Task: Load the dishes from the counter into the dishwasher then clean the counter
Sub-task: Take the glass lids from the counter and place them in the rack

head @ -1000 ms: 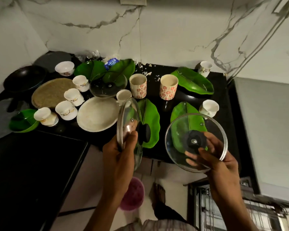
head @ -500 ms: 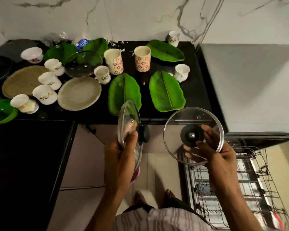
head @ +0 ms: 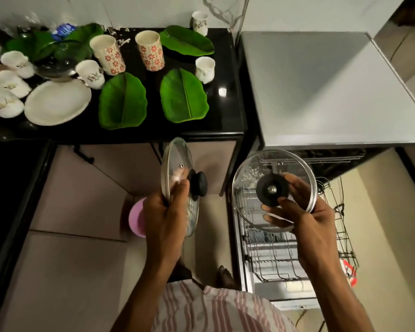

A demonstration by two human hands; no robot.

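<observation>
on the far left the black counter (head: pixel 153 130) is still carrying most of the load: white cups (head: pixel 4 105), a pale oval plate (head: pixel 58 101), a third glass lid (head: pixel 60 61), two flowered tumblers (head: pixel 108 55) and several green leaf plates (head: pixel 122 101).

moving right, the left hand (head: pixel 164 219) is gripping a glass lid (head: pixel 177 164) by its rim, fingers curled round the edge and thumb lying on the glass beside the black knob (head: pixel 198 185); the lid is standing on edge, off the counter and above the floor.

further right, the right hand (head: pixel 302 212) is holding a second glass lid (head: pixel 273 190) underside-up, fingertips curled on its rim and thumb near the centre hub, directly over the wire rack (head: pixel 271 255) of the open dishwasher (head: pixel 321 92).

the loading step looks to be in hand, with both lids on their way in. the next move probably calls for lowering the right lid on edge between the rack tines, then the left, keeping glass from knocking the wire.
</observation>
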